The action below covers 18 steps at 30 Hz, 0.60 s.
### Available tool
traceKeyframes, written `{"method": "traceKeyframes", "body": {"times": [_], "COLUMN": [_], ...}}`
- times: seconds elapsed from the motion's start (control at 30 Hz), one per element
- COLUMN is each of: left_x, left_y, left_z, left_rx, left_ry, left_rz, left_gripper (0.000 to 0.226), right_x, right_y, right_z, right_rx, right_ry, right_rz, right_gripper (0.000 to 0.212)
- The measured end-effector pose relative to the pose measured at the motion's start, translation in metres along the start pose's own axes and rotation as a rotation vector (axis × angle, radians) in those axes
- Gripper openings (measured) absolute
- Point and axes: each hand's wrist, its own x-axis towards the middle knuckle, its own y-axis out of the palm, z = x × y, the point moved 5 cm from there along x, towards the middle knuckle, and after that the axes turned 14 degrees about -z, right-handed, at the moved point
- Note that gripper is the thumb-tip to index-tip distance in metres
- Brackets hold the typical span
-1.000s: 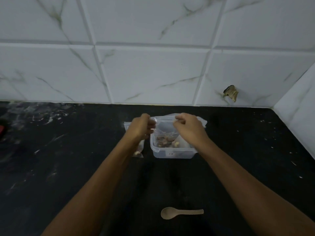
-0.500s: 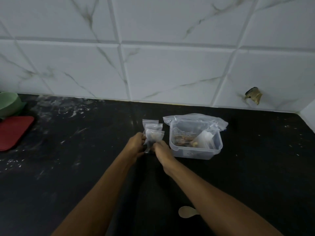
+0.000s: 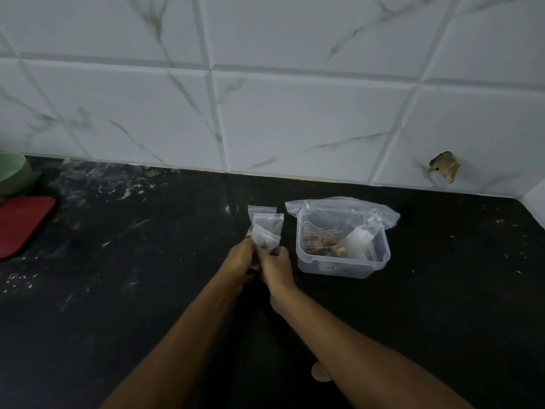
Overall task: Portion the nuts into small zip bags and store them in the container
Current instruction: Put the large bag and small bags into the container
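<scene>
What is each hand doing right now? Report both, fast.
Left hand: closed on the small clear plastic zip bags of nuts.
Right hand: closed on the same bags.

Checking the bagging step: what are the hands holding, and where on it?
Both the left hand and right hand grip a small zip bag of nuts by its lower end.

**A home kitchen counter**

A black stone countertop (image 3: pixel 118 290), streaked with pale smears, meets a wall of white marble-look tiles (image 3: pixel 295 113) (one tile is chipped at the right (image 3: pixel 445 168)). A green bowl (image 3: pixel 13 174) and a red mat (image 3: pixel 20 224) sit at the left edge. A clear plastic food container (image 3: pixel 342 261) with nuts stands near the wall.
</scene>
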Motion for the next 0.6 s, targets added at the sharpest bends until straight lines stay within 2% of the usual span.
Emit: {"method": "traceKeyframes", "body": {"times": [0.17, 0.23, 0.33, 0.43, 0.6], "left_x": [-0.014, -0.03, -0.056, -0.072, -0.086], "left_y": [-0.01, -0.009, -0.001, 0.023, 0.077], "left_z": [-0.011, -0.026, -0.052, -0.071, -0.079], "left_rx": [0.048, 0.022, -0.008, 0.027, 0.081], "left_ry": [0.246, 0.382, 0.538, 0.606, 0.571], "left_rz": [-0.035, 0.003, 0.047, 0.132, 0.284], "left_gripper": [0.036, 0.042, 0.051, 0.05, 0.046], "right_x": [-0.017, -0.026, -0.036, -0.036, -0.023], "right_y": [0.005, -0.003, -0.027, -0.061, -0.117], "right_z": [0.012, 0.029, 0.066, 0.103, 0.133], "right_rx": [-0.054, -0.044, -0.002, -0.008, -0.104], "right_ry": [-0.09, -0.184, -0.306, -0.323, -0.214], "right_rz": [0.129, 0.15, 0.119, 0.012, -0.113], "right_gripper": [0.05, 0.048, 0.034, 0.03, 0.022]}}
